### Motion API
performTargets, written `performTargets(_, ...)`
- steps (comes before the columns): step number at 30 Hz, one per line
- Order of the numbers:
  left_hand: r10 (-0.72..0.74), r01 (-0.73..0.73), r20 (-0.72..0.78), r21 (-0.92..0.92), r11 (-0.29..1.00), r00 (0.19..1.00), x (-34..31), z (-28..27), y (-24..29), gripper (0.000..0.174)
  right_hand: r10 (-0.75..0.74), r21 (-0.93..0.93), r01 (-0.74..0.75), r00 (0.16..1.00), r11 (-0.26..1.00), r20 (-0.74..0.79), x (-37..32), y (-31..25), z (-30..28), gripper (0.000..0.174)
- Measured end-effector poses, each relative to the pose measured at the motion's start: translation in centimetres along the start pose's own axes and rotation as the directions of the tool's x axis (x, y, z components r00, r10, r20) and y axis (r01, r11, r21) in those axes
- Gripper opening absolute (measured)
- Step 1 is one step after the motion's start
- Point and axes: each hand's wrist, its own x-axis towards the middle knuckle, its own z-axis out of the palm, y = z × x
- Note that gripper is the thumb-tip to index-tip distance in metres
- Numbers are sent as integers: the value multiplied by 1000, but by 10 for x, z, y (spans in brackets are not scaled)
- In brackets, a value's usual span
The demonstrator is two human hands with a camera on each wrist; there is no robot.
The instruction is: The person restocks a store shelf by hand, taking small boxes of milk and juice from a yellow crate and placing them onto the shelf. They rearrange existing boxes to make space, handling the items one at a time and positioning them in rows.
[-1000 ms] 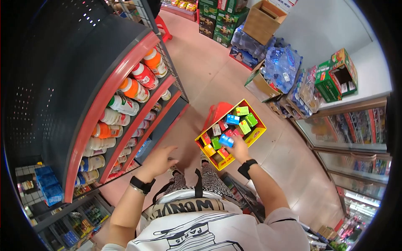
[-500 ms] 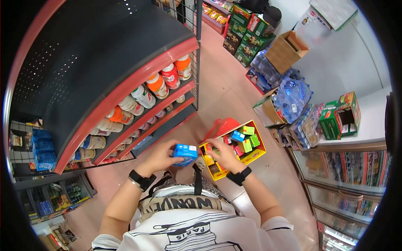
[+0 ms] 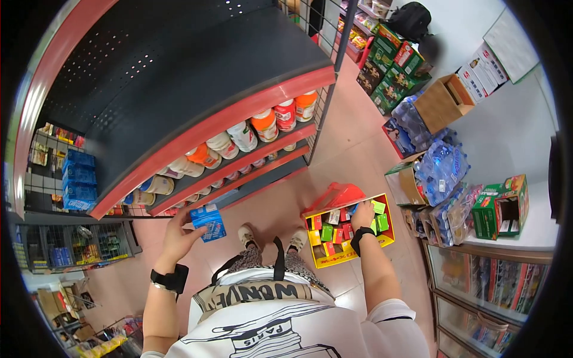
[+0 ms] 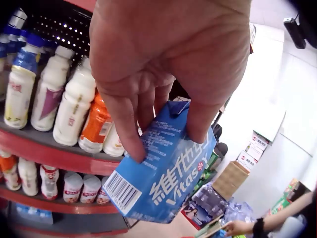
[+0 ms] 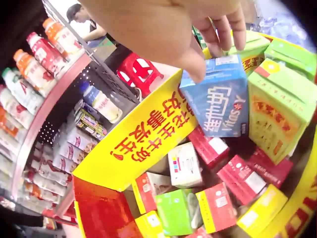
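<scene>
My left hand (image 3: 179, 235) grips a blue Vitasoy drink carton (image 4: 163, 168) between thumb and fingers, out to the left below the shelf edge. In the left wrist view its barcode end points down and to the left. My right hand (image 3: 362, 218) reaches into a yellow cardboard box (image 5: 133, 144). Its thumb and fingers pinch the top of another blue carton (image 5: 215, 99), which stands among the other cartons. Beside that one is a light green carton (image 5: 282, 106). Red, yellow and green small cartons (image 5: 218, 206) lie in the box's near part.
A red stool (image 3: 337, 197) adjoins the box. Dark shelving with red edges (image 3: 233, 107) holds bottles, and stacked blue cartons (image 3: 79, 179) sit at its left end. Bottled water packs (image 3: 441, 170) and a glass-door fridge (image 3: 477, 286) are at right. Another person (image 5: 89, 25) is in the background.
A blue carton has passed from my right hand to my left, which has carried it leftward. My right hand has returned to the box and grips another. The head view has turned left.
</scene>
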Motion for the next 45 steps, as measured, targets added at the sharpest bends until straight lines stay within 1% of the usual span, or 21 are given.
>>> performTargets(3,17,-16,-66,18,1000,998,-7,-17,-4,50,61,-26,-59,994,998,95,-4,-5,-2,50)
performTargets(4,30,-26,-89,42,999,996,-10,-25,-3,52,84,-12,-83,988,996,128,-10,-8,-9,51)
performTargets(8,88,-107,-235,-66,992,968,-22,-49,5,50,26,-154,-18,999,988,48,-10,9,18,23)
performTargets(10,92,-110,-318,-37,993,943,-30,-62,18,50,49,-90,-43,997,995,63,-13,6,10,25)
performTargets(13,205,-251,-458,-41,967,865,-36,-84,23,48,53,-61,-49,997,997,51,-18,11,18,29)
performTargets(17,299,-393,-551,-58,918,779,-40,-120,39,43,8,72,-8,1000,997,1,-42,0,1,53)
performTargets(18,302,-398,-557,-56,916,774,-38,-130,42,43,28,89,-27,1000,996,-5,-46,-3,-4,50)
performTargets(20,404,-508,-632,19,861,661,-33,-152,46,43,7,135,-2,999,991,-35,-59,-16,-27,48)
performTargets(22,409,-512,-653,36,858,638,-29,-172,50,45,-66,150,86,989,985,-133,-66,-24,-44,52)
performTargets(24,466,-473,-653,183,862,597,-22,-191,57,45,-52,255,93,985,962,-162,-68,-40,-70,49)
performTargets(26,471,-459,-646,202,865,601,-11,-206,57,45,-82,331,144,977,933,-195,-66,-55,-94,48)
performTargets(29,469,-405,-584,248,880,662,1,-220,53,44,-221,607,415,903,678,-370,-61,-90,-139,45)
performTargets(30,479,-414,-584,253,874,655,1,-222,54,44,-216,609,419,900,674,-379,-62,-107,-161,45)
performTargets(32,458,-307,-531,351,885,713,5,-227,51,45,-346,702,559,828,441,-442,-66,-142,-206,46)
performTargets(34,452,-328,-496,319,889,742,14,-236,37,46,-427,650,659,747,378,-510,-74,-179,-247,47)
performTargets(36,443,-330,-429,315,890,787,14,-240,36,46,-486,663,719,665,210,-568,-91,-225,-294,47)
performTargets(38,391,-295,-409,278,914,825,14,-247,34,47,-508,573,808,554,136,-660,-90,-264,-313,46)
performTargets(40,420,-237,-402,430,871,814,21,-256,20,44,-583,603,796,517,56,-627,-89,-301,-334,46)
performTargets(42,402,-223,-371,440,870,837,11,-257,32,52,-624,516,856,425,41,-655,-90,-338,-350,45)
performTargets(44,472,-175,-337,633,754,815,1,-253,48,62,-634,476,879,392,42,-667,-88,-376,-357,45)
performTargets(45,447,-196,-327,581,790,832,2,-256,50,67,-656,458,885,394,82,-644,-89,-393,-361,46)
